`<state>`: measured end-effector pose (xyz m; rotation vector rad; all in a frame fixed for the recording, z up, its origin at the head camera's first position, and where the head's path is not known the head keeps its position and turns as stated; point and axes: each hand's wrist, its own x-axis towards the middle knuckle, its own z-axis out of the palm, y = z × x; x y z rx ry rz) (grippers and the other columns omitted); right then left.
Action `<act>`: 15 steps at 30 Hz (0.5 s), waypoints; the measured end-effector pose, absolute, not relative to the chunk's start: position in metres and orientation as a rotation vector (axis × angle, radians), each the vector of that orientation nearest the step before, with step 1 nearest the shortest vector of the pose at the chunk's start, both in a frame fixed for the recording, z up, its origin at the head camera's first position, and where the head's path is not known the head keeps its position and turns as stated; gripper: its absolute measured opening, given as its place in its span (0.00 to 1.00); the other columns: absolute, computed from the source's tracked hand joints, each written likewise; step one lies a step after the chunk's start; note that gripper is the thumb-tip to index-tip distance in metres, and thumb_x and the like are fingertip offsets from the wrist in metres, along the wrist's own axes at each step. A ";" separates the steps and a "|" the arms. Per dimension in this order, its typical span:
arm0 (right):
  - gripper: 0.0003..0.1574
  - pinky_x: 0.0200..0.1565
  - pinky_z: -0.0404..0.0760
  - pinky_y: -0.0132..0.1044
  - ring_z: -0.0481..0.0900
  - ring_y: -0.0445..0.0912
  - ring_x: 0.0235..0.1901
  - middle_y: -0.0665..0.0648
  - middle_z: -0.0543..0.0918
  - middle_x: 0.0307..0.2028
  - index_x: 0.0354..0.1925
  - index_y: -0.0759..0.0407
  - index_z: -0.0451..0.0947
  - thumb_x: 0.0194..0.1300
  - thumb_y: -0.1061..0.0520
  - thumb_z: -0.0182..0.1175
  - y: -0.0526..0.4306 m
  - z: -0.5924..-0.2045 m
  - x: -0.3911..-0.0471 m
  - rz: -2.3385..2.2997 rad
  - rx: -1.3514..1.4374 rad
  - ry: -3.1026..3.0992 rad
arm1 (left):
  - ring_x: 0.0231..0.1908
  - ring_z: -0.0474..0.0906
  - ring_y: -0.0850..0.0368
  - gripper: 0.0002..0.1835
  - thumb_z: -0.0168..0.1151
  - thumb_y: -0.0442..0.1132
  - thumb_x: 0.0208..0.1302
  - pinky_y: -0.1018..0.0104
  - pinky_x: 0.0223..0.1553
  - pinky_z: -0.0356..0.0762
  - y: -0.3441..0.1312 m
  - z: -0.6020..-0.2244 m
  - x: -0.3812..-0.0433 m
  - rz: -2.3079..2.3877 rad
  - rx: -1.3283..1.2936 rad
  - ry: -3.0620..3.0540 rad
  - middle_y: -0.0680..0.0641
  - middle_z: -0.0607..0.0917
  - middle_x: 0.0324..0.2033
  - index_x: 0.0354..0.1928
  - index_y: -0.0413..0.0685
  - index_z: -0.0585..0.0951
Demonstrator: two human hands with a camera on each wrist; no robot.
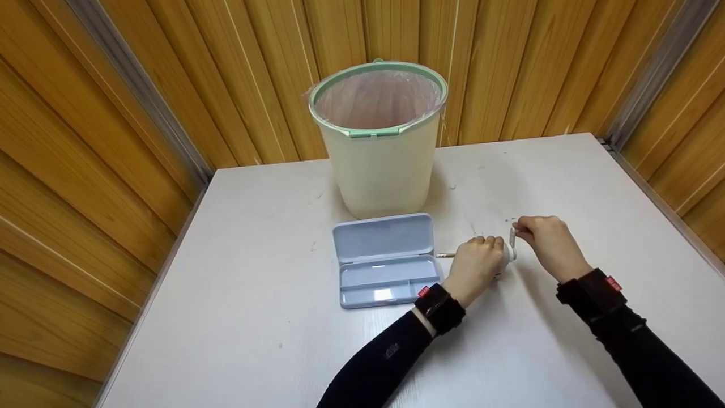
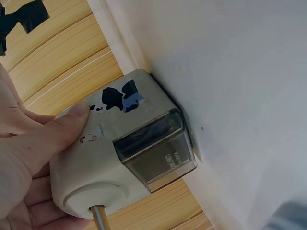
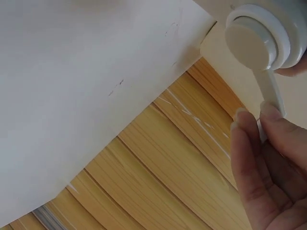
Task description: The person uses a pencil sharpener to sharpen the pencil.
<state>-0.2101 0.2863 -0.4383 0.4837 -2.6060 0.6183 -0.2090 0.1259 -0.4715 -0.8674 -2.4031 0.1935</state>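
My left hand [image 1: 474,266] grips a white hand-crank pencil sharpener [image 2: 91,163], its fingers wrapped round the body and the thumb on top. Dark and blue printed patches mark the sharpener, and a clear smoky shavings drawer [image 2: 158,158] shows on one side. A pencil [image 2: 100,218] sticks out of the round hole; in the head view it points left toward the pencil case. On the opposite end is the crank arm [image 3: 268,91]. My right hand [image 1: 549,241] pinches the crank's end between thumb and fingers. The pencil tip is hidden inside the sharpener.
An open light-blue pencil case [image 1: 385,238] with a divided tray lies left of my left hand. Behind it stands a cream bin [image 1: 385,170] with a green rim and a plastic liner. Wood-patterned panels [image 1: 255,73] border the white table [image 1: 255,255].
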 end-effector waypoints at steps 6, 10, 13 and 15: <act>0.03 0.33 0.81 0.53 0.85 0.61 0.30 0.68 0.87 0.30 0.32 0.72 0.81 0.56 0.71 0.65 0.289 -0.442 -0.217 0.618 0.486 -2.641 | 0.30 0.81 0.67 0.11 0.60 0.40 0.63 0.77 0.29 0.79 0.127 -0.471 -0.208 0.192 -0.868 -2.421 0.61 0.87 0.33 0.46 0.56 0.85; 0.03 0.33 0.81 0.53 0.85 0.61 0.30 0.68 0.86 0.30 0.32 0.72 0.81 0.57 0.70 0.64 0.289 -0.442 -0.218 0.619 0.493 -2.646 | 0.31 0.82 0.67 0.12 0.61 0.40 0.62 0.77 0.30 0.79 0.126 -0.471 -0.208 0.189 -0.869 -2.419 0.60 0.87 0.34 0.47 0.56 0.85; 0.04 0.35 0.82 0.53 0.85 0.62 0.32 0.69 0.87 0.32 0.33 0.72 0.82 0.57 0.70 0.64 0.288 -0.442 -0.220 0.627 0.497 -2.649 | 0.31 0.82 0.67 0.12 0.61 0.40 0.62 0.77 0.31 0.80 0.125 -0.472 -0.209 0.178 -0.861 -2.400 0.60 0.87 0.34 0.46 0.55 0.85; 0.05 0.36 0.83 0.53 0.86 0.63 0.34 0.69 0.87 0.33 0.34 0.72 0.82 0.57 0.70 0.64 0.287 -0.442 -0.222 0.625 0.501 -2.654 | 0.31 0.82 0.67 0.11 0.60 0.40 0.63 0.76 0.31 0.80 0.125 -0.472 -0.209 0.171 -0.854 -2.389 0.60 0.87 0.33 0.46 0.55 0.86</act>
